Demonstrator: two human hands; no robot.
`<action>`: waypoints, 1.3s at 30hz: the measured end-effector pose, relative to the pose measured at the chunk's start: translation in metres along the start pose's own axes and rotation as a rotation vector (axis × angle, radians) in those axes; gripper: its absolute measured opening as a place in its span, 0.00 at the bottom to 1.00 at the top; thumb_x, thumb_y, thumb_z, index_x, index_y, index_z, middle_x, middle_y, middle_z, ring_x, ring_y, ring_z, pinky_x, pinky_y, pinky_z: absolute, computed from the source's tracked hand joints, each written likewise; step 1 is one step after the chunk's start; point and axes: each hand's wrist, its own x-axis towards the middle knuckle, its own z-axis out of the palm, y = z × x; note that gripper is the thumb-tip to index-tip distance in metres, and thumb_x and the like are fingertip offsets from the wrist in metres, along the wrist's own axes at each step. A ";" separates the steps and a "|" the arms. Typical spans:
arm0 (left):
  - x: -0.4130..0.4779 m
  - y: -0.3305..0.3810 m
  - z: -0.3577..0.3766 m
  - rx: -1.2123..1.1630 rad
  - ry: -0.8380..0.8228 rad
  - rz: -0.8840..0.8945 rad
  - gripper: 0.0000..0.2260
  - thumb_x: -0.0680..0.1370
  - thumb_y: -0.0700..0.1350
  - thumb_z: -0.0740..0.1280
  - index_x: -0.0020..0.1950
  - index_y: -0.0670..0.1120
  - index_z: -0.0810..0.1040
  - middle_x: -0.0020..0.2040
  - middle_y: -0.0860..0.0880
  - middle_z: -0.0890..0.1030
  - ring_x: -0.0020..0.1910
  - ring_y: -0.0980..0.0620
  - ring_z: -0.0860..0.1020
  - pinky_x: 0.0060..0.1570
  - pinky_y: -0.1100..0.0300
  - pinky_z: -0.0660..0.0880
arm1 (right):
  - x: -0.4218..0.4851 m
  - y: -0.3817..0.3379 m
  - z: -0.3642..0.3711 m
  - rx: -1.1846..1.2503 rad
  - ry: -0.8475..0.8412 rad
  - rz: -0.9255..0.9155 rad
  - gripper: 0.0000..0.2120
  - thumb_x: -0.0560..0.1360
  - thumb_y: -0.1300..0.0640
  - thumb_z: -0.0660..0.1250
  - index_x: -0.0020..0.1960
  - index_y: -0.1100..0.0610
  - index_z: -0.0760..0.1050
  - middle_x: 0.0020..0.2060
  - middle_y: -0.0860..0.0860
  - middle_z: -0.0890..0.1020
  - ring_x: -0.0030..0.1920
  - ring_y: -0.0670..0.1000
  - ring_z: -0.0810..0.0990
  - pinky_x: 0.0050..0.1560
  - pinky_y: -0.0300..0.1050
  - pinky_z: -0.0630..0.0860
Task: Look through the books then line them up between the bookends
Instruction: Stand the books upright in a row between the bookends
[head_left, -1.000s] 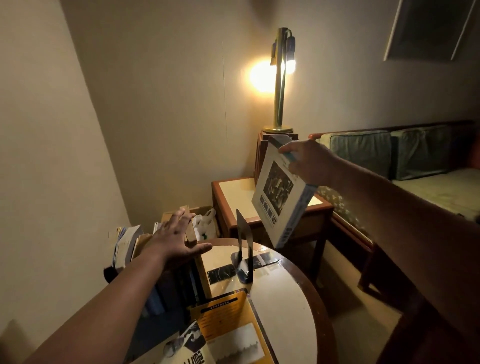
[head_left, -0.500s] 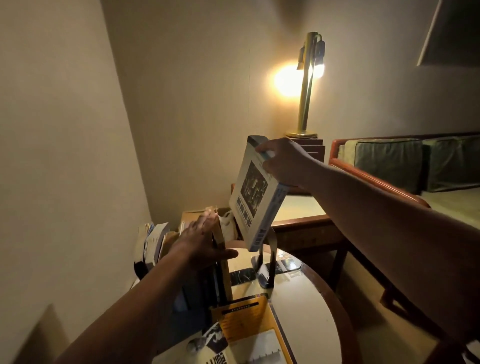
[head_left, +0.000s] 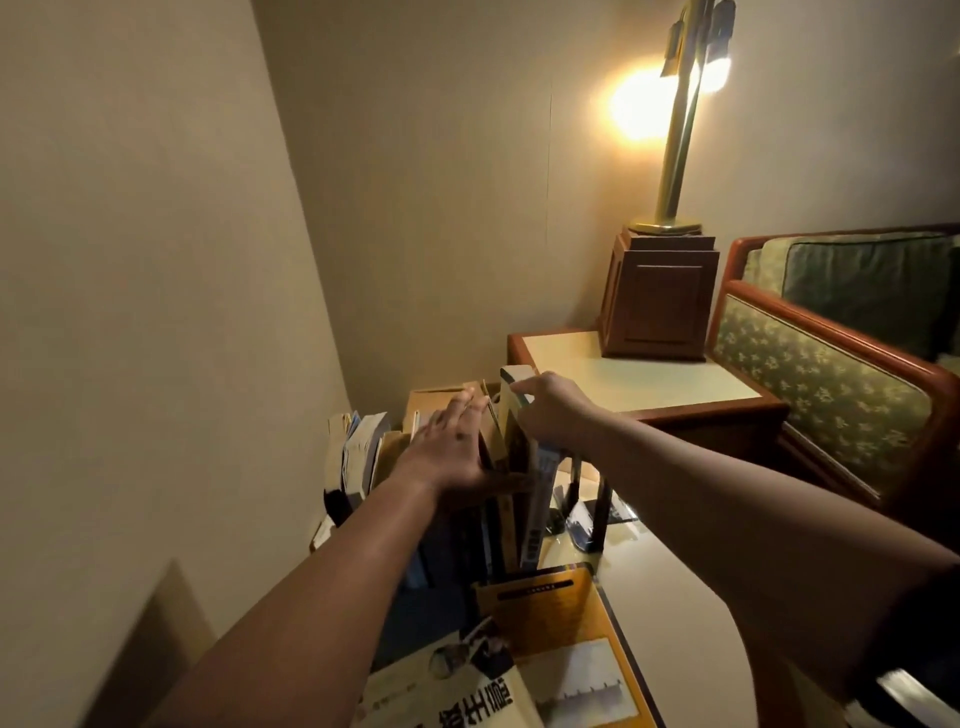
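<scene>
A pale book with a dark cover picture (head_left: 535, 499) stands upright at the right end of a row of books (head_left: 483, 535) on the round table (head_left: 670, 613). My right hand (head_left: 550, 410) grips its top edge. My left hand (head_left: 452, 447) lies flat, fingers spread, against the tops of the row and steadies it. Just right of the book a black metal bookend (head_left: 597, 514) stands upright, with a small gap between them. The left bookend is hidden. Two more books lie flat near me: an orange one (head_left: 566, 639) and a white one with large black letters (head_left: 457, 696).
Left of the table, loose books and papers (head_left: 358, 457) lean by the wall, with a cardboard box (head_left: 436, 402) behind. A side table (head_left: 649, 379) carries a wooden block (head_left: 660, 296) and a lit brass lamp (head_left: 675, 130). A cushioned bench (head_left: 831, 364) runs along the right.
My right hand has brought the pale book down from the air and stood it upright at the right end of the row. My left hand has stayed on the book tops.
</scene>
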 end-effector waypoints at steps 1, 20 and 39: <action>0.001 -0.001 0.001 0.000 0.001 0.003 0.59 0.60 0.78 0.64 0.81 0.51 0.43 0.82 0.50 0.43 0.80 0.46 0.46 0.77 0.43 0.49 | 0.002 0.002 0.004 -0.007 -0.007 -0.004 0.21 0.78 0.63 0.64 0.69 0.54 0.77 0.66 0.55 0.78 0.58 0.55 0.80 0.43 0.40 0.76; -0.005 0.006 -0.006 0.090 0.011 0.030 0.43 0.71 0.59 0.74 0.79 0.59 0.53 0.81 0.46 0.46 0.78 0.37 0.52 0.75 0.37 0.55 | -0.013 0.024 0.041 0.781 -0.160 0.166 0.18 0.86 0.50 0.54 0.71 0.54 0.70 0.63 0.59 0.76 0.59 0.60 0.78 0.52 0.62 0.82; -0.004 0.001 -0.001 0.045 0.055 0.046 0.43 0.66 0.74 0.67 0.77 0.60 0.58 0.80 0.49 0.50 0.78 0.41 0.53 0.72 0.37 0.61 | -0.092 0.130 0.100 0.175 -0.234 -0.047 0.10 0.82 0.53 0.62 0.62 0.51 0.75 0.57 0.49 0.80 0.54 0.45 0.79 0.51 0.40 0.78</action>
